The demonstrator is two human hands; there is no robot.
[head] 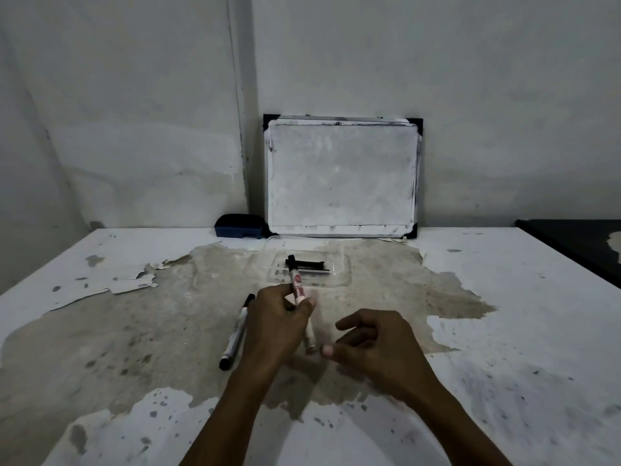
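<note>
My left hand (pixel 280 317) grips a white marker (pixel 295 284) with red print, its black tip pointing up and away from me. My right hand (pixel 376 344) hovers just to the right with fingers loosely curled and holds nothing. A second marker (pixel 236 334) with a black cap lies on the table left of my left hand. Another pen-like piece (pixel 309 339) lies between my hands, partly hidden. A clear plastic tray (pixel 339 280) beyond my hands holds black marker parts (pixel 307 264).
A small whiteboard (pixel 341 176) with black corners leans on the wall at the back of the table. A dark blue eraser (pixel 240 226) sits to its left. The tabletop (pixel 504 331) has peeling white paint. A dark surface (pixel 578 240) adjoins at the far right.
</note>
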